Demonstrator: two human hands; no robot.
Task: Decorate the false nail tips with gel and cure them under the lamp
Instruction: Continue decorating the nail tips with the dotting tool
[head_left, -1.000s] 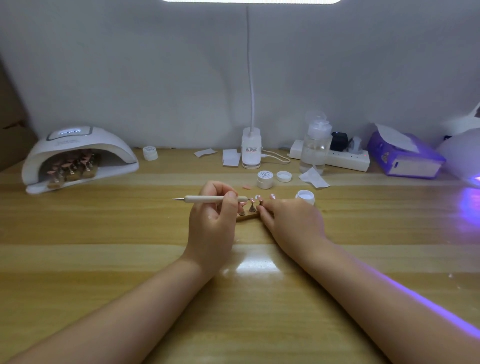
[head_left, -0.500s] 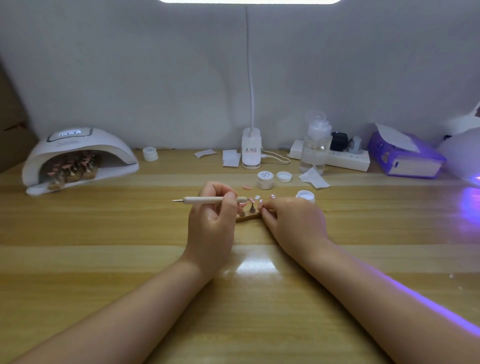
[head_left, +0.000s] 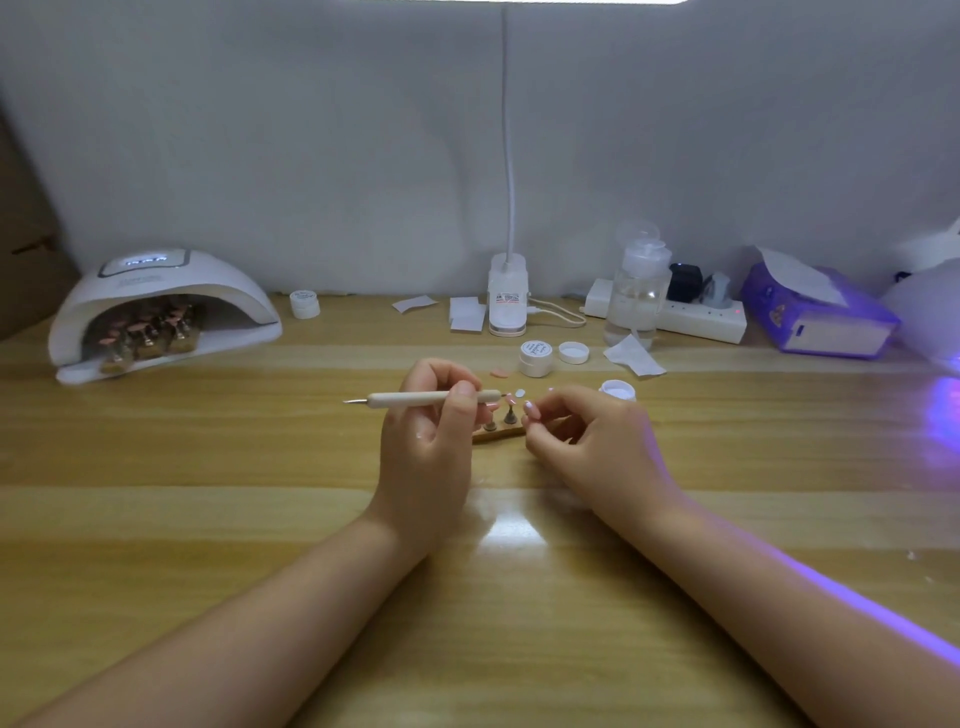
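My left hand (head_left: 431, 431) grips a cream dotting pen (head_left: 410, 399) held level, its metal tip pointing left and its other end over the nail tips. A small wooden stand (head_left: 501, 432) with false nail tips (head_left: 519, 394) on pegs sits between my hands. My right hand (head_left: 587, 441) has its fingers curled at the right end of the stand; whether they hold it I cannot tell. An open gel pot (head_left: 617, 389) stands just behind that hand. The white curing lamp (head_left: 161, 312) at the far left holds several stands of pink tips.
A lidded gel pot (head_left: 535, 357), a loose lid (head_left: 573, 352) and a single pink tip (head_left: 500, 372) lie behind the stand. Farther back are a desk lamp base (head_left: 508, 301), pump bottle (head_left: 638, 291), power strip (head_left: 701, 317), purple tissue box (head_left: 821, 312), another pot (head_left: 304, 303) and wipes (head_left: 634, 356).
My right hand has eased a little to the right and opened slightly at the stand's end. The left hand and pen hold about the same place.
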